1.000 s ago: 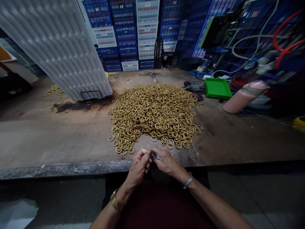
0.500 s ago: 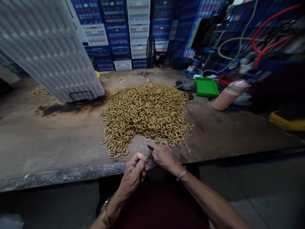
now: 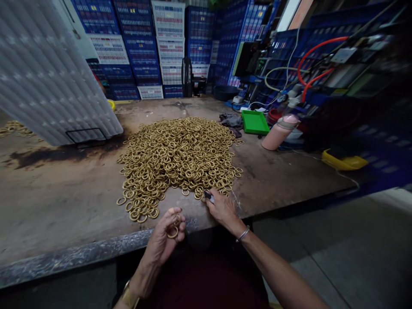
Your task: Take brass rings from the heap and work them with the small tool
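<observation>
Workbench (image 3: 64, 206), ring (image 3: 169, 236) between left fingers (image 3: 182, 223)

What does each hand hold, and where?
Left hand pinches a brass ring by its rim; right hand grips a small dark tool, tip sticking out.

A heap of rings (image 3: 178, 154) in the middle of the table (image 3: 58, 206).
Left hand (image 3: 164, 238), a ring (image 3: 173, 233) in it, over the table's near edge; right hand (image 3: 222, 208), a tool (image 3: 209, 196) in it, at the heap's near rim; tray (image 3: 255, 122) and bottle (image 3: 278, 133) far right of the heap.
</observation>
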